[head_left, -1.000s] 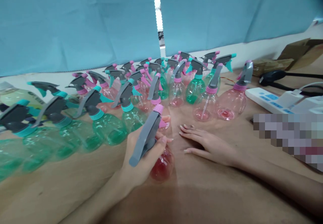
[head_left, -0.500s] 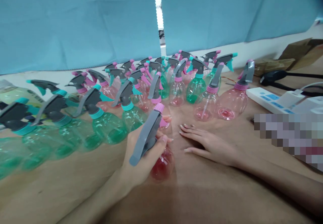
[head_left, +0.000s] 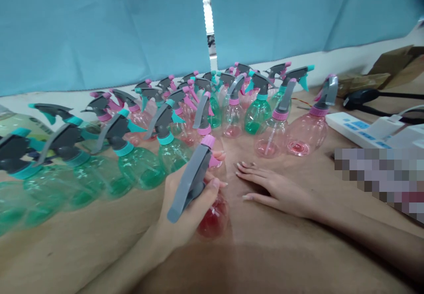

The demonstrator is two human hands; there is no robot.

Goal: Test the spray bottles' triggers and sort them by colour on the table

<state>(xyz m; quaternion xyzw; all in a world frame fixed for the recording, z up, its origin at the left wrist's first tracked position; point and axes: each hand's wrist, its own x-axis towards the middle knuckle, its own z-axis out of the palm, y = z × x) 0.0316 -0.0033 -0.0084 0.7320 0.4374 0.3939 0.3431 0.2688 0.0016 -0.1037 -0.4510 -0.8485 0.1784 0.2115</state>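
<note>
My left hand [head_left: 190, 201] is wrapped round the neck of a pink spray bottle [head_left: 213, 219], which has a grey trigger head with a pink nozzle. The bottle appears to stand on the brown tabletop [head_left: 265, 254]; my fingers hide its collar. To the right, my right hand [head_left: 268, 185] lies palm down on the table with its fingers stretched out, apart from the bottle and holding nothing. Just behind my left hand stand a green spray bottle [head_left: 175, 154] with a turquoise collar and a pink-collared one with a grey head [head_left: 202, 112].
More green spray bottles [head_left: 142, 168] line the left side. Pink and green ones crowd the back, including a large pink bottle [head_left: 306, 135] at right. Beside it lie a white power strip [head_left: 347, 128] with plugs and a black cable-like object [head_left: 361, 99]. Cardboard [head_left: 394, 70] rests behind.
The view has shifted very slightly. My left hand keeps its grip on the pink spray bottle, and my right hand stays flat in the same place.
</note>
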